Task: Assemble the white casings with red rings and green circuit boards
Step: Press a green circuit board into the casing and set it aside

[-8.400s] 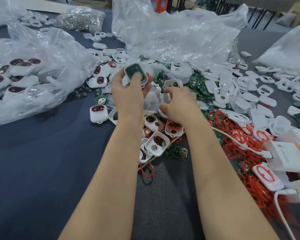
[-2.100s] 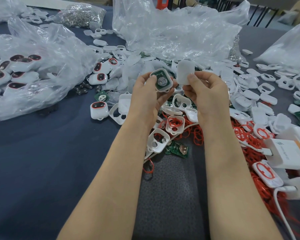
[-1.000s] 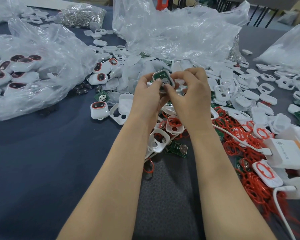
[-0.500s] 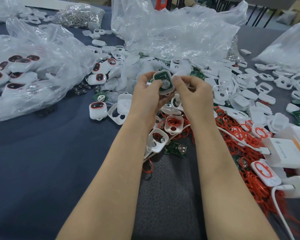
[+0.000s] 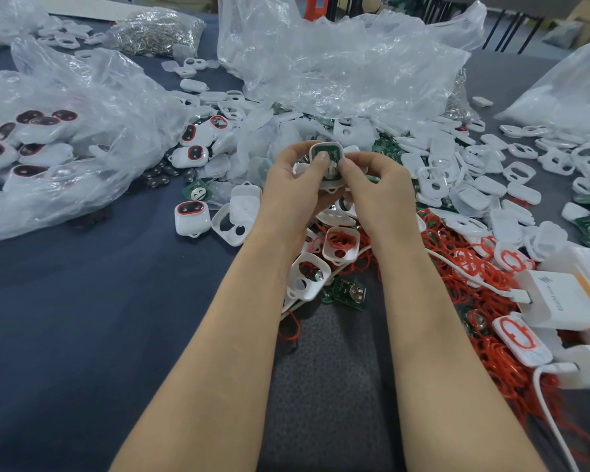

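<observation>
Above the middle of the parts pile I hold a white casing [image 5: 327,152] with a green circuit board seated in it. My left hand [image 5: 293,185] grips it from the left, thumb on the board. My right hand [image 5: 378,189] pinches its right side; a second white piece shows below the casing between my hands. Loose red rings [image 5: 463,267] lie heaped to the right. A casing with a red ring inside [image 5: 341,243] sits just under my wrists. A bare green board [image 5: 349,292] lies near my forearms.
A clear plastic bag of finished casings [image 5: 48,148] fills the left. A big crumpled bag [image 5: 337,66] lies behind the pile. White chargers with cables [image 5: 559,298] sit at the right edge. One finished casing [image 5: 192,218] rests on the dark blue table [image 5: 82,318].
Earlier my right hand held a separate white cover apart from the casing. It has come in against the casing, and both hands now hold the casing close together, slightly lower.
</observation>
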A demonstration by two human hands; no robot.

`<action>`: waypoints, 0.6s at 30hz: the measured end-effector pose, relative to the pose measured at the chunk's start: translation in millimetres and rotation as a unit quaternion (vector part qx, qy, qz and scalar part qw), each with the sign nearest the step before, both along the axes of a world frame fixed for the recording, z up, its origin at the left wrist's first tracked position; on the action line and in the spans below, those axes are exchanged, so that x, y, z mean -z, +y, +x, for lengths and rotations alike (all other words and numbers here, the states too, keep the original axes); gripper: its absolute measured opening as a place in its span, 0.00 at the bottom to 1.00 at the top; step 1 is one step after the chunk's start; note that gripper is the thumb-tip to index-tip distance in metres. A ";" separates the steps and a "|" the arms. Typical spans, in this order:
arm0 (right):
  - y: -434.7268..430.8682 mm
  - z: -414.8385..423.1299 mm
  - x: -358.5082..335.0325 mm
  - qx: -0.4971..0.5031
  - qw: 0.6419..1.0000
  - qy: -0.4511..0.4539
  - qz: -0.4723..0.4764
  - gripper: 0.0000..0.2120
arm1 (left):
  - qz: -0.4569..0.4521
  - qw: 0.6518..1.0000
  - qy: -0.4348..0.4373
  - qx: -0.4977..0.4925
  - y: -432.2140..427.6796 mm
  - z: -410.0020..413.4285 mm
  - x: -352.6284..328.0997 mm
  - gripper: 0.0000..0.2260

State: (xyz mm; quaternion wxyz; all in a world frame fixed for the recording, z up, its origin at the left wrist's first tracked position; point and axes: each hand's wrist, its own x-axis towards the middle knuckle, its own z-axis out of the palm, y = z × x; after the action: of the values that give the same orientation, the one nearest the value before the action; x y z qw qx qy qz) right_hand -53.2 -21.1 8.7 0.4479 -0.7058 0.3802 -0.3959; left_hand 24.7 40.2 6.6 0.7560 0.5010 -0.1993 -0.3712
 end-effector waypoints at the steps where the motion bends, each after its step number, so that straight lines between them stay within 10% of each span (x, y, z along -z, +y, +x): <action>1: 0.2 -0.4 0.1 0.001 1.000 0.001 -0.005 0.03 | -0.002 1.000 -0.005 0.003 0.2 -0.2 0.2 0.08; 18: -0.2 2.8 2.5 -0.005 0.995 -0.070 0.076 0.05 | -0.009 0.998 -0.013 0.056 0.7 -2.2 0.3 0.08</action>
State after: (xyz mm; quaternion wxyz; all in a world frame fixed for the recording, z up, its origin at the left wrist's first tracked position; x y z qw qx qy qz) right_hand -50.4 -21.3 6.2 0.5274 -0.6423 0.3733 -0.4123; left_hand 22.5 40.9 6.3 0.7355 0.4871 -0.2402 -0.4050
